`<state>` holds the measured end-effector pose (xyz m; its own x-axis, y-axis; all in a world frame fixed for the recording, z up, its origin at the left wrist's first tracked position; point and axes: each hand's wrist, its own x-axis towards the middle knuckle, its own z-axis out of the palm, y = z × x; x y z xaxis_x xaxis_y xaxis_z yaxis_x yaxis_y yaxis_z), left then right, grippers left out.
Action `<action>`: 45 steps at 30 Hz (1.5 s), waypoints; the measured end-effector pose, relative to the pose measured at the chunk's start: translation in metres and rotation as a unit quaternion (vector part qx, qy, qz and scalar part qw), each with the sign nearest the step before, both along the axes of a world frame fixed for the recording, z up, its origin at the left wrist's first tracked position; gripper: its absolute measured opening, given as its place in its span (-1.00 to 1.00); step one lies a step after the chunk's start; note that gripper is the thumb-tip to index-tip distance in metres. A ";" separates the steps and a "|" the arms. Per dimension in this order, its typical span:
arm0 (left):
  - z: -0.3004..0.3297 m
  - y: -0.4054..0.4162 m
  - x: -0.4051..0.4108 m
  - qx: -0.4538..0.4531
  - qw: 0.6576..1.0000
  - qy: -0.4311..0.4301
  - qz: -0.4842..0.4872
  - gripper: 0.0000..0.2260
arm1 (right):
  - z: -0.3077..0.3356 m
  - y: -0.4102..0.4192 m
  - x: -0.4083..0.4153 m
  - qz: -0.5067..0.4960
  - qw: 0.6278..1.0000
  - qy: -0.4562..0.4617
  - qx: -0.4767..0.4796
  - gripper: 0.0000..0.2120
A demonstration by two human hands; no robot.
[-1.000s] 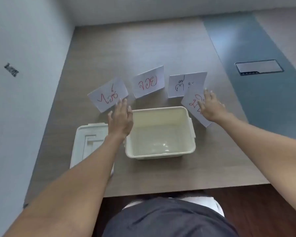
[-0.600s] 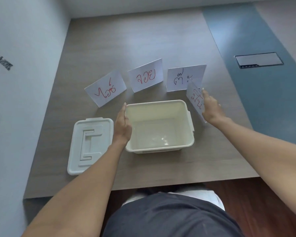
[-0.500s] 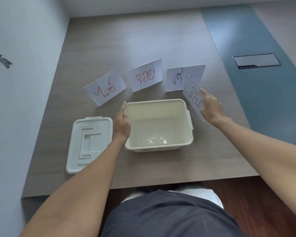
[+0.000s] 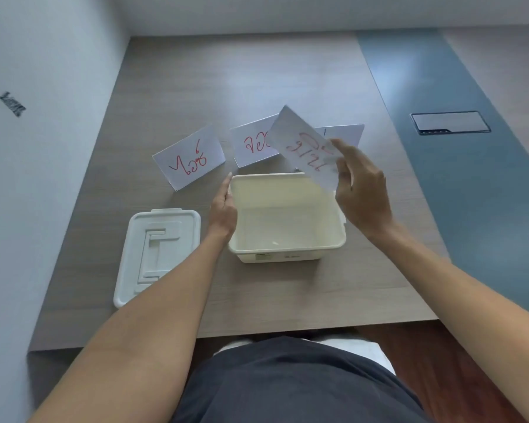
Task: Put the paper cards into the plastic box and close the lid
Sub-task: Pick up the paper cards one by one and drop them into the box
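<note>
The open plastic box sits mid-tabletop, its lid beside it—the left hand lies flat and unclenched against its left wall, the right hand pinches a tilted paper card above the far-right rim (hiding most of the rightmost card).

1 head-worn wide-angle view looks forward and down, close over the table, edges seemingly bent.
</note>
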<state>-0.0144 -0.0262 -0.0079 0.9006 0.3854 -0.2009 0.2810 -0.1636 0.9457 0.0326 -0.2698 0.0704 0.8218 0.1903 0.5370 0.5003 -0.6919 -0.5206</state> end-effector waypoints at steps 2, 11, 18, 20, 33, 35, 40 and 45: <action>0.000 0.000 0.001 -0.011 1.000 -0.003 -0.006 -0.55 | -0.007 0.003 -0.012 0.038 0.999 -0.008 -0.003 -0.61; 0.003 -0.001 0.007 -0.021 1.000 -0.003 0.004 -0.56 | -0.063 -0.003 -0.042 0.211 0.947 0.159 -0.182 -0.58; 0.000 -0.001 0.017 -0.020 1.000 -0.001 0.017 -0.57 | -0.069 0.003 -0.025 0.215 0.903 0.337 -0.161 -0.67; 0.000 -0.001 0.019 -0.028 0.999 -0.003 0.015 -0.57 | -0.064 0.010 -0.002 0.179 0.924 0.316 -0.122 -0.70; 0.001 -0.002 0.021 -0.019 1.000 -0.007 0.018 -0.57 | -0.059 0.008 0.194 -0.048 0.909 0.249 -0.330 -0.40; 0.000 -0.002 0.021 -0.015 1.000 -0.004 0.017 -0.58 | -0.065 -0.004 0.203 -0.024 0.874 0.269 -0.403 -0.31; -0.003 -0.001 0.022 -0.009 1.000 -0.003 0.019 -0.58 | -0.072 -0.014 0.210 -0.016 0.895 0.170 -0.412 -0.62; -0.001 -0.002 0.020 -0.017 1.000 -0.005 0.013 -0.57 | -0.058 -0.017 0.196 0.022 0.906 0.161 -0.390 -0.70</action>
<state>0.0058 -0.0279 -0.0086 0.8925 0.4014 -0.2057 0.2752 -0.1234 0.9534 0.2291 -0.2868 0.0121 0.8948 0.4446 -0.0416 0.4448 -0.8956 -0.0052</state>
